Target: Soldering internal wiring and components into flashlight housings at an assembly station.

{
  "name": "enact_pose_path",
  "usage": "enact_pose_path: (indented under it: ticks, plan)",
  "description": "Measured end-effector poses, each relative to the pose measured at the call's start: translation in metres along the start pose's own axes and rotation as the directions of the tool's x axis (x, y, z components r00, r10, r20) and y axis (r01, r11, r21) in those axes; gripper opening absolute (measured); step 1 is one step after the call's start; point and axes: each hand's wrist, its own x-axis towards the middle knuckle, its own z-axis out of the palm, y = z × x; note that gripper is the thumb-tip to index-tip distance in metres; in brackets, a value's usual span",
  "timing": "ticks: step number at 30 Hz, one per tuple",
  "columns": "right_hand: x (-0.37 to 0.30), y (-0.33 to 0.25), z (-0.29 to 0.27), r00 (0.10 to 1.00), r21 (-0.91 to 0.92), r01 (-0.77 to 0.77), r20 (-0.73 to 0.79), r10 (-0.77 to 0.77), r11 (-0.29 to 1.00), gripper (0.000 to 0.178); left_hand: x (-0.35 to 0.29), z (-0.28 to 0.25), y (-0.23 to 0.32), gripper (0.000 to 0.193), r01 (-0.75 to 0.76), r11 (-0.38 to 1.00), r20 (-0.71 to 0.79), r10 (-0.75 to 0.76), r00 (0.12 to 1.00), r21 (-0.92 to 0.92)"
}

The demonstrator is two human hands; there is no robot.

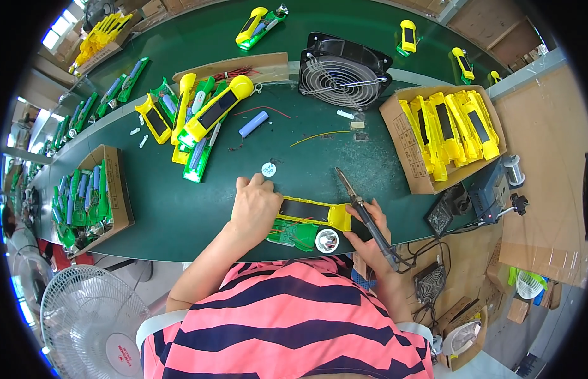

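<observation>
A yellow flashlight housing [339, 216] with a dark panel [305, 209] lies near the table's front edge. Its left end is under my left hand [255, 205], whose fingers are curled and closed around it. My right hand [372, 237] grips a soldering iron [363, 213], its tip pointing up and away to the left; the fingers also touch the housing's right end. Just in front of me, beside the housing, sits a green flashlight half [295, 234] with thin wires and a round silver reflector [327, 240].
Yellow housings fill a cardboard box [408, 161] at right; green halves fill another [120, 189] at left. A black fan [344, 71] stands beyond my hands. Nearby are a blue battery cell [253, 124], piled flashlight parts [212, 117], a soldering station [486, 196] and a round white sticker [269, 169].
</observation>
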Motion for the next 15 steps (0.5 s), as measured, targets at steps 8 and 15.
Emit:
enact_pose_path:
  ticks: [8, 15]
  plan:
    - [0.001, 0.000, -0.001, 1.000, -0.017, 0.004, 0.016, -0.004, 1.000, 0.046, 0.003, -0.008, -0.005, 0.006, -0.044, 0.958, -0.102, 0.016, 0.995, -0.284]
    - [0.002, 0.000, -0.001, 0.999, 0.043, -0.031, 0.019, 0.030, 0.999, 0.047, -0.008, 0.003, 0.024, 0.013, -0.162, 0.918, -0.088, 0.140, 0.986, -0.362]
